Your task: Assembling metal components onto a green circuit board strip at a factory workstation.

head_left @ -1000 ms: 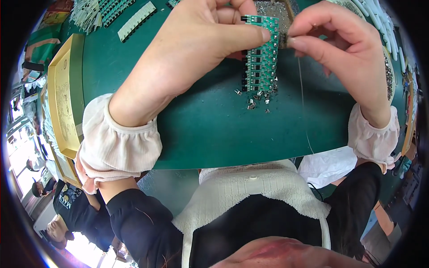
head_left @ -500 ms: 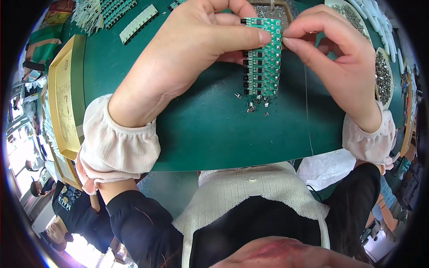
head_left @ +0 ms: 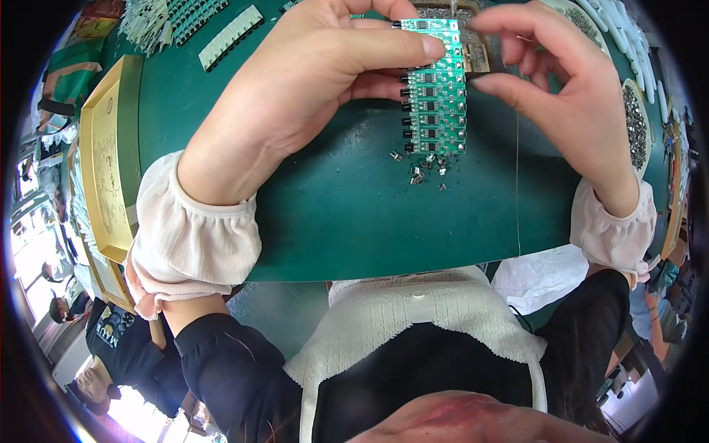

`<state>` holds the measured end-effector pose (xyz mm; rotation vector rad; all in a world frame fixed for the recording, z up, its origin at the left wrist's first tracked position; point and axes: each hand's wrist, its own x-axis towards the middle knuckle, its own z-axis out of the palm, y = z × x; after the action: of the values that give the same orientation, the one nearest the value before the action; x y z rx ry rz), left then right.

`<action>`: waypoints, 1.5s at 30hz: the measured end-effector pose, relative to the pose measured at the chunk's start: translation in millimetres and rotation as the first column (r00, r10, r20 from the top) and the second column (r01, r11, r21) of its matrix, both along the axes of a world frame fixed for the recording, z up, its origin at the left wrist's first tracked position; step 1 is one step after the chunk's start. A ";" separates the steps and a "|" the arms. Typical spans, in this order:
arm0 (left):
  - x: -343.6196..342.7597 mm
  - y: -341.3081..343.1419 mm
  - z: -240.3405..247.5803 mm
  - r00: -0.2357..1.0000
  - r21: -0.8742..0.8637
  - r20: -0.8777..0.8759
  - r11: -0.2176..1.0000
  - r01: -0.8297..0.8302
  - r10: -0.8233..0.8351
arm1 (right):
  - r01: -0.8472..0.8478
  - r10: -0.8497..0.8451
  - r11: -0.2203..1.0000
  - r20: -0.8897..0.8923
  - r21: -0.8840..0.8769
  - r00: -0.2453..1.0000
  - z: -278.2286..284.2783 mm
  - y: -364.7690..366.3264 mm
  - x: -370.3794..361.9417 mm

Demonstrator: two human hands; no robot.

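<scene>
A green circuit board panel point(head_left: 436, 111), made of several narrow boards in a row with black parts along the left edge, is held over the green table. My left hand point(head_left: 295, 96) grips it near the far end, the thumb on its face and the fingers behind. My right hand point(head_left: 576, 96) is by the panel's right edge, thumb and forefinger spread apart; no part shows between them. Its thumb tip is close to or touching the edge; I cannot tell which. Small metal pieces point(head_left: 419, 176) lie loose on the table just below the panel.
Behind the panel stands a brownish tray point(head_left: 480, 55). Dishes of small metal parts point(head_left: 635, 129) and white tubes point(head_left: 628, 44) line the right side. At left are a gold box point(head_left: 111, 162), a pale board strip point(head_left: 231, 38) and green panels point(head_left: 196, 18). Another person point(head_left: 133, 354) is at lower left.
My right thumb and forefinger were pinched together at the panel's edge and are now parted, the forefinger moved farther away. The panel has tilted and moved up slightly in my left hand.
</scene>
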<state>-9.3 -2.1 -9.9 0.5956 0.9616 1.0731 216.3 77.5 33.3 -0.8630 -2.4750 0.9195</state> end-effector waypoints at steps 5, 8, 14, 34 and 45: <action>10.8 2.5 8.9 0.992 0.034 -0.127 0.999 0.026 -0.022 | -0.159 0.174 0.940 -0.025 0.301 0.984 -12.3 17.1 6.8; 11.4 1.8 11.7 0.986 0.026 -0.164 1.000 0.005 -0.001 | -0.172 0.187 0.937 -0.020 0.304 0.982 -12.6 17.8 5.0; 7.9 1.0 7.5 0.987 0.036 -0.159 0.999 -0.032 0.037 | -0.040 0.041 0.994 -0.014 0.097 0.999 6.2 3.8 -5.8; 11.1 4.9 14.5 0.973 0.219 -0.150 0.966 -0.139 0.174 | 0.033 -0.090 0.929 -0.139 -0.369 0.986 -13.9 11.1 -6.0; 10.1 7.5 13.4 0.978 0.236 -0.114 0.961 -0.144 0.175 | -0.039 -0.242 0.798 -0.379 -0.601 0.893 -7.2 3.5 -9.1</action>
<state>0.7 5.4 3.6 0.7952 1.0239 1.3118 207.2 81.0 26.1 -0.8375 -1.7324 1.6915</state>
